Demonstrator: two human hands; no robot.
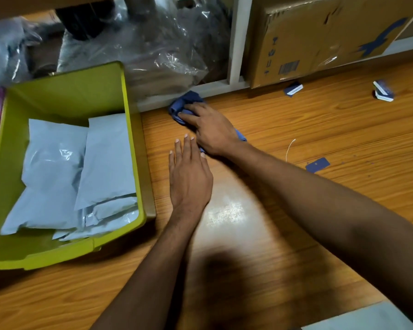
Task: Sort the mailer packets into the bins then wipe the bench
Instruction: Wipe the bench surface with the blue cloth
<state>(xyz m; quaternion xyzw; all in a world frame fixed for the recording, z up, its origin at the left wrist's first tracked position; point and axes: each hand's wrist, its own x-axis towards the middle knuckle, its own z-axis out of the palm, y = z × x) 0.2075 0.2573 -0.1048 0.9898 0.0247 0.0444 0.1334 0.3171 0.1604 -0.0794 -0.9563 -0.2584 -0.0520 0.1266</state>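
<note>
We press the blue cloth (186, 101) onto the wooden tabletop (296, 129) with our right hand (210, 129), fingers seemingly straight. Our left hand (190, 179) rests flat, fingers straight. Packets (81, 167) lie in the green bin (65, 91), and tags (317, 165) litter the wood.

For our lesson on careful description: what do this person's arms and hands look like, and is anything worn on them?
No gloves, rings, watch or bands show on the left hand or right hand. No sleeves are in view, and both arms are bare to the frame's edge. The fingernails look short.

Right hand (212, 132) seemingly presses blue cloth (188, 99) on bench (296, 129); left hand (190, 177) flat beside.
</note>
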